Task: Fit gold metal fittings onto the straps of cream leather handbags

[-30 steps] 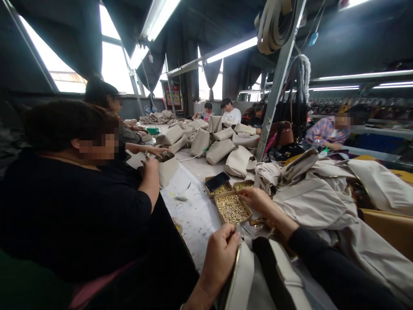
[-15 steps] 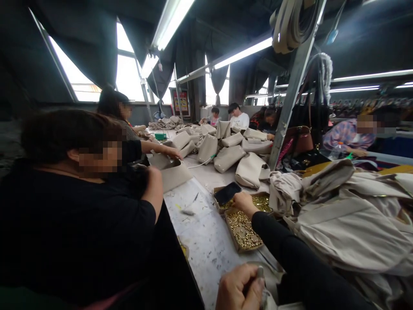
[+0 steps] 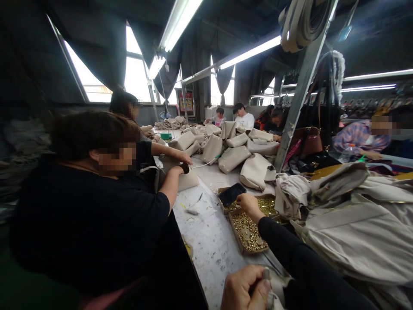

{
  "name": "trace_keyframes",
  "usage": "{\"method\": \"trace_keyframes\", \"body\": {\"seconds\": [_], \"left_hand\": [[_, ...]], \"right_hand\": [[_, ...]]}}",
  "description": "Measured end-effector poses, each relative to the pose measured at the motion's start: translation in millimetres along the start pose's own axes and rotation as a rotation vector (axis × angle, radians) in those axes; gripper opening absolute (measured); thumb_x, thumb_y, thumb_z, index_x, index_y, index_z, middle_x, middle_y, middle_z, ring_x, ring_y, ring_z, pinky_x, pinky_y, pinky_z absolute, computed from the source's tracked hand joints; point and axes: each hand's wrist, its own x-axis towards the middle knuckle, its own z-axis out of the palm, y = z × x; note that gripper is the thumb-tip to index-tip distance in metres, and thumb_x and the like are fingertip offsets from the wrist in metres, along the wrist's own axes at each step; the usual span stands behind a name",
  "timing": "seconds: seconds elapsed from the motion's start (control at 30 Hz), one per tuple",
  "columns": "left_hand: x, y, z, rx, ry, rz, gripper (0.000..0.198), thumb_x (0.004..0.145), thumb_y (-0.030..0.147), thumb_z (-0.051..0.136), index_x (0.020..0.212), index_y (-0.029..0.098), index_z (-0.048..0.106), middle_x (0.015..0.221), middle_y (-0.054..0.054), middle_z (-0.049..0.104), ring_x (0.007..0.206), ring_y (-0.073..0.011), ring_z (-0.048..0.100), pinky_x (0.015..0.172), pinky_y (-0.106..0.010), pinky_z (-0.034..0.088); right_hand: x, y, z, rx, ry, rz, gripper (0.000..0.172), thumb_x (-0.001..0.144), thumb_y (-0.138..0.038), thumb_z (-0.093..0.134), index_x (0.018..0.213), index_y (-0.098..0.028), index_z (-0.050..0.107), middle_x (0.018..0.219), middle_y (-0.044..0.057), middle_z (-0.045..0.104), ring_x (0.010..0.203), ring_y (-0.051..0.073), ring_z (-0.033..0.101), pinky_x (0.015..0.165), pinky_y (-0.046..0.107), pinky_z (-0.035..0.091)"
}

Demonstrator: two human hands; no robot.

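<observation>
My right hand (image 3: 249,205) reaches out over cardboard trays of small gold-coloured metal fittings. Its fingers are pressed together and point down beside a dark phone (image 3: 232,193); their tips are mostly hidden. The nearer tray (image 3: 238,239) holds many shiny gold studs, and another tray of gold pieces (image 3: 267,206) lies just behind it. Low in the view, my left hand (image 3: 243,287) is closed, with a small grey-beige strip (image 3: 266,274) pinched between thumb and forefinger. Beige material (image 3: 278,277) shows beside that hand, partly behind it.
A heap of beige bag pieces (image 3: 351,232) lies to the right, with beige bags (image 3: 234,159) piled farther back. At the left, a co-worker in black (image 3: 97,219) handles a beige bag (image 3: 189,180). A metal post (image 3: 298,99) rises from the worktable (image 3: 211,230). Several other people sit beyond.
The view has shifted slightly left, so most things appear farther right. My right hand stays at the trays, and my left keeps its pinch. The co-worker's near hand has moved to the bag's opening.
</observation>
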Motion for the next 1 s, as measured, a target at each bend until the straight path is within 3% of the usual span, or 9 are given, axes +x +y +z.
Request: {"method": "trace_keyframes", "body": {"seconds": [0.17,0.3,0.43,0.53,0.63,0.73,0.87,1.0], "left_hand": [[-3.6,23.1,-0.5,0.003,0.007,-0.039,0.027,0.093,0.034,0.057,0.088,0.018,0.077,0.079,-0.006,0.073,0.077,-0.0208,0.064,0.071,-0.026,0.046],[-3.6,35.0,2.6,0.016,0.026,-0.051,0.026,0.093,0.034,0.056,0.087,0.017,0.075,0.077,-0.004,0.071,0.075,-0.0196,0.061,0.069,-0.025,0.044],[-2.5,38.8,4.6,-0.027,0.012,-0.048,0.025,0.09,0.034,0.06,0.093,0.016,0.078,0.083,-0.005,0.075,0.081,-0.021,0.063,0.074,-0.026,0.047],[-3.1,43.6,5.9,-0.049,0.022,-0.053,0.026,0.088,0.035,0.064,0.095,0.016,0.079,0.086,-0.006,0.075,0.086,-0.0229,0.066,0.078,-0.028,0.048],[-4.5,51.4,11.5,-0.068,0.022,-0.045,0.026,0.086,0.036,0.067,0.094,0.015,0.08,0.093,-0.008,0.077,0.09,-0.024,0.067,0.082,-0.03,0.049],[-5.3,59.0,22.5,-0.137,0.003,-0.045,0.025,0.083,0.034,0.069,0.095,0.014,0.078,0.091,-0.008,0.077,0.085,-0.0223,0.068,0.078,-0.029,0.05],[-5.9,65.7,37.7,-0.142,0.026,-0.031,0.021,0.079,0.032,0.072,0.088,0.013,0.073,0.077,-0.005,0.072,0.071,-0.0182,0.063,0.067,-0.026,0.049],[-8.7,74.0,46.1,-0.039,0.039,0.046,0.021,0.084,0.035,0.069,0.08,0.014,0.07,0.072,-0.003,0.067,0.069,-0.0159,0.059,0.065,-0.024,0.047]], "right_hand": [[-24.6,-4.3,-28.2,0.305,0.106,-0.085,0.016,0.098,-0.031,0.068,0.098,-0.015,0.069,0.099,0.004,0.07,0.092,0.02,0.067,0.086,0.038,0.056],[-63.1,-8.3,-63.9,0.641,0.172,-0.181,0.023,0.094,-0.035,0.065,0.098,-0.013,0.07,0.086,0.002,0.07,0.076,0.015,0.064,0.072,0.028,0.051],[-137.8,-5.9,-105.8,0.908,0.26,-0.277,0.039,0.087,-0.053,0.07,0.099,-0.016,0.071,0.086,0.001,0.07,0.072,0.012,0.06,0.067,0.025,0.048],[-207.0,-1.0,-123.7,1.205,0.338,-0.31,0.038,0.077,-0.052,0.083,0.088,-0.017,0.072,0.08,0.0,0.068,0.068,0.012,0.057,0.063,0.024,0.046],[-264.4,6.6,-119.3,1.456,0.376,-0.238,0.035,0.068,-0.043,0.092,0.08,-0.018,0.071,0.073,-0.002,0.065,0.063,0.01,0.053,0.058,0.022,0.042],[-300.5,17.2,-97.8,1.563,0.355,-0.124,0.036,0.065,-0.041,0.095,0.078,-0.016,0.073,0.069,-0.002,0.064,0.062,0.01,0.052,0.058,0.021,0.042],[-322.5,30.5,-66.9,1.642,0.34,-0.009,0.042,0.064,-0.048,0.094,0.085,-0.016,0.077,0.076,0.003,0.07,0.067,0.014,0.058,0.064,0.025,0.047],[-327.5,33.8,-53.5,1.682,0.292,-0.007,0.046,0.067,-0.052,0.092,0.091,-0.015,0.077,0.07,0.002,0.068,0.06,0.012,0.054,0.055,0.023,0.04]]}}
